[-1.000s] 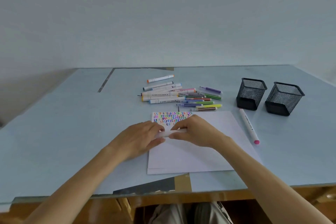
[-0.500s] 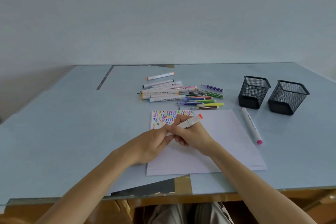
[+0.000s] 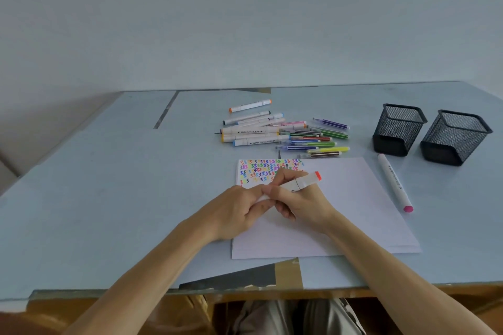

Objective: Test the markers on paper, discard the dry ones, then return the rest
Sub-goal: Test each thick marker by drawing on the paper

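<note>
Both hands meet over the paper [image 3: 353, 215], near its left edge: the right hand [image 3: 302, 204] curls around a white marker [image 3: 300, 183] (orange-red cap pointing up and right), the left hand [image 3: 239, 212] pinches its near end. Loose markers [image 3: 285, 133] lie beyond the sheet; another marker [image 3: 394, 182] lies beside its right edge, near two mesh cups [image 3: 432, 133]. Bare table [image 3: 109, 185] stretches left.

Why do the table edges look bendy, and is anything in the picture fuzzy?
Head view: the wide-angle lens bows the table edges; light is soft and even, with faint shadows only. The squiggles on the paper and the marker pile look sharp; the print on the markers is too small to read. Both hands hold a red-capped marker without blur.
</note>
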